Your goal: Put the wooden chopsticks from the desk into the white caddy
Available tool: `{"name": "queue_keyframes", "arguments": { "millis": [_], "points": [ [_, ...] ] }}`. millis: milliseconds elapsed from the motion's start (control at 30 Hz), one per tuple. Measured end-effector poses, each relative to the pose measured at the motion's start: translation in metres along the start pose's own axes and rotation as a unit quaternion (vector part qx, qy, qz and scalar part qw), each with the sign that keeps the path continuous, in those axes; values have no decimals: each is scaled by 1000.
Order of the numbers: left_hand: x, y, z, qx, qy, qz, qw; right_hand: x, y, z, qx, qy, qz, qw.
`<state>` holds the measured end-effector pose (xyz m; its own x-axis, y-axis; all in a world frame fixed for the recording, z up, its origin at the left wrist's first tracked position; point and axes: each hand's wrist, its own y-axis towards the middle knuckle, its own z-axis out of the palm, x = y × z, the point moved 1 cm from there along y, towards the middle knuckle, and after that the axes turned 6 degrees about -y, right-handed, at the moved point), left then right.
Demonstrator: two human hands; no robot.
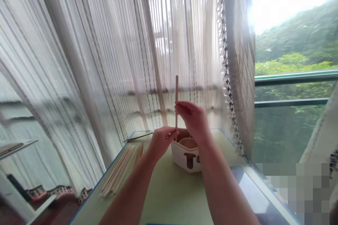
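One stick (pixel 176 89), upright at the left end of a box (pixel 182 156). Right hand (pixel 192 116), fingers clamped on it above the box; left hand (pixel 163 139), fingers clamped on it lower down. Loose sticks (pixel 118 172), several, left of the box on a table (pixel 166 197).

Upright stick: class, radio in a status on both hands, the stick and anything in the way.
Left hand pinching stick low, right hand higher. Stick upright, lower end at opening of white container. Right forearm hides part of container.
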<state>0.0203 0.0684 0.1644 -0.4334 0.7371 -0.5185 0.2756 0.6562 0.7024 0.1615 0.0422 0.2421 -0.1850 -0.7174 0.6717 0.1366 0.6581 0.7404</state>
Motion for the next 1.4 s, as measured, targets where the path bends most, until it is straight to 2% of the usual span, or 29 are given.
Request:
{"name": "queue_keyframes", "arguments": {
  "millis": [200,333,400,567,700,867,1033,1267,1400],
  "points": [
    [-16,50,45,65,-24,23,997,-24,21,-64,-74,53,-2,996],
    [-14,68,61,112,-21,34,993,-30,21,-80,-81,14,4,997],
    [-10,71,65,121,-27,37,992,-30,21,-79,-73,-18,4,997],
    [4,70,71,95,-47,37,994,-33,22,-73,-44,-65,8,997],
    [12,68,69,121,-76,16,990,-36,24,-68,-39,-86,4,995],
    [18,68,66,152,-94,4,984,-36,24,-62,-23,-159,-11,987],
    [21,67,65,146,-107,-1,984,-41,25,-58,-7,-213,-17,977],
    [30,65,65,184,-129,-30,974,-53,26,-59,20,-241,3,970],
    [37,66,69,170,-133,-30,976,-58,25,-58,52,-267,19,962]
  ]
}}
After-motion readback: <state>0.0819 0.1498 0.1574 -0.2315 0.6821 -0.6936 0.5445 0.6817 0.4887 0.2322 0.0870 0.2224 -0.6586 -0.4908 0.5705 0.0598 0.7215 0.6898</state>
